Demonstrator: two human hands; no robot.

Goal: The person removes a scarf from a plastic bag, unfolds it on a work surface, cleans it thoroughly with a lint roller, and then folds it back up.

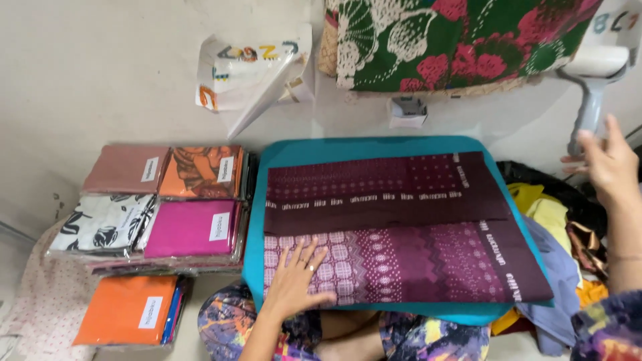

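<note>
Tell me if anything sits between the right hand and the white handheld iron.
Nothing visible does. The right hand is raised just beside the white iron, fingers spread, with only bare wall between them. The left hand rests flat on the maroon cloth.

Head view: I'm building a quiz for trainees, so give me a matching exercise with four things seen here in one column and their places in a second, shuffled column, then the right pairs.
Things:
1. left hand
2. right hand
3. orange packaged cloth
4. teal board

Places:
A. under the maroon patterned fabric
B. lying flat on the fabric's near left corner
C. raised at the right, next to the white handheld steamer
D. on the floor at lower left, in front of the stacked packets

Pairs: 1-B, 2-C, 3-D, 4-A
</note>
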